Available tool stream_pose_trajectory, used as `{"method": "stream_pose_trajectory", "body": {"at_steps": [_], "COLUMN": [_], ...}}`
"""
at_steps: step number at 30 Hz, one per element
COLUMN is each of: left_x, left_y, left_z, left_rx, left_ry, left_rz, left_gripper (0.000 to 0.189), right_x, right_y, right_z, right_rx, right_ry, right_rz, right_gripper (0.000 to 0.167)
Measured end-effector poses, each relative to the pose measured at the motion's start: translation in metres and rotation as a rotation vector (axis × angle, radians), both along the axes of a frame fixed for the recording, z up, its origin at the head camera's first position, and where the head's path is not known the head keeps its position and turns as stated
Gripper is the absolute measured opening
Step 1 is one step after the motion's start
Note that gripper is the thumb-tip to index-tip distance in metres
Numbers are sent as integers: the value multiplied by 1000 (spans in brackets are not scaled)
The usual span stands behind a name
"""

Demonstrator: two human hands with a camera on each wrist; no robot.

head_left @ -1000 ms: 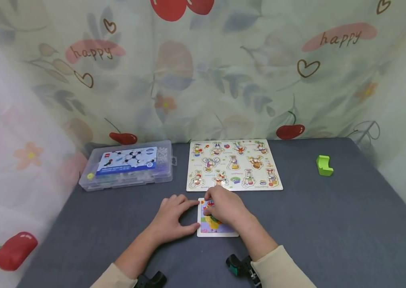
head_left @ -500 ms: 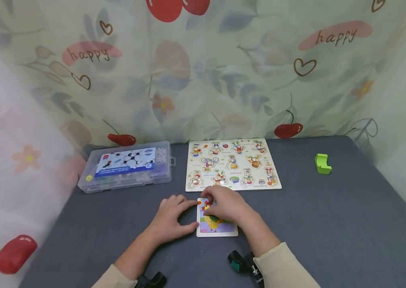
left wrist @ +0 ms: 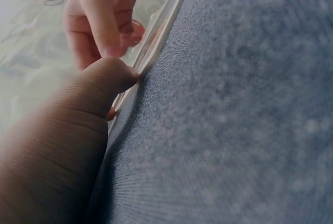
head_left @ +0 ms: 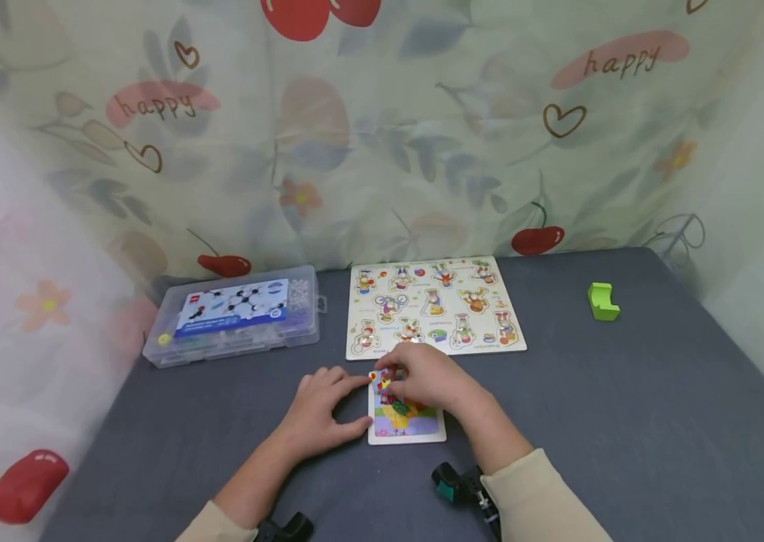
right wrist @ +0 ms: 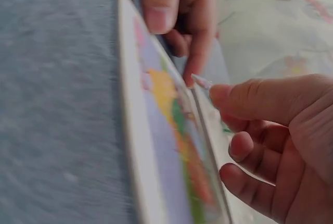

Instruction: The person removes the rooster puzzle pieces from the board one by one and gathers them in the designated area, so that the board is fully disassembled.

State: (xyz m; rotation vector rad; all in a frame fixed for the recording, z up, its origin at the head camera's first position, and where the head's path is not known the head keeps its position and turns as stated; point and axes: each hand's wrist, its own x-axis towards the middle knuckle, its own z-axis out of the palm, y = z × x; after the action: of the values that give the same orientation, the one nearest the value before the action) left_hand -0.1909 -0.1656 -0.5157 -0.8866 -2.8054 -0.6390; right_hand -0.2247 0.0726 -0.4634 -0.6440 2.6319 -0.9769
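A small picture puzzle board [head_left: 409, 441] with a white border lies flat on the table, showing a yellow bird in its lower part. My left hand [head_left: 321, 410] rests at its left edge, thumb and index finger spread and touching the border. Over the upper part of the board, my right hand [head_left: 432, 376] pinches a puzzle piece [right wrist: 202, 81] between thumb and fingers. From the right wrist, mostly the piece's thin pale edge shows, raised off the board. In the left wrist view, my left thumb [left wrist: 99, 88] presses the board's side. Right fingers hide the board's upper right.
Behind the board lies a larger white peg puzzle [head_left: 436, 309] with animal figures. At the back left is a clear plastic case [head_left: 232, 316] with a blue and white label. A green block [head_left: 602, 301] stands at the right. A patterned curtain [head_left: 382, 150] closes the back.
The puzzle piece in my right fingers now looks tilted and lifted at the board's upper left. My left hand stays at the edge. The whole head view has shifted slightly.
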Motion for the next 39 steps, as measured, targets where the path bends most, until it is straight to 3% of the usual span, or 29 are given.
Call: {"method": "stream_pose_trajectory", "body": {"at_steps": [6, 19, 30, 39], "left_x": [0, 0, -1, 0], "left_y": [-1, -2, -3, -2], "left_z": [0, 1, -1, 0], "left_rx": [11, 36, 31, 30], "left_ry": [-16, -73, -74, -65], "left_rz": [-7, -9, -8, -5], "left_gripper": [55, 56, 56, 56], "right_x": [2, 6, 4, 4], "right_y": [14, 49, 78, 109], "right_z": [17, 50, 57, 60], "right_rx": [-99, -276, -391, -428], "right_ry": [-25, 57, 78, -1], "right_rz": [-21, -6, -44, -174], "right_gripper": [29, 32, 31, 33]}}
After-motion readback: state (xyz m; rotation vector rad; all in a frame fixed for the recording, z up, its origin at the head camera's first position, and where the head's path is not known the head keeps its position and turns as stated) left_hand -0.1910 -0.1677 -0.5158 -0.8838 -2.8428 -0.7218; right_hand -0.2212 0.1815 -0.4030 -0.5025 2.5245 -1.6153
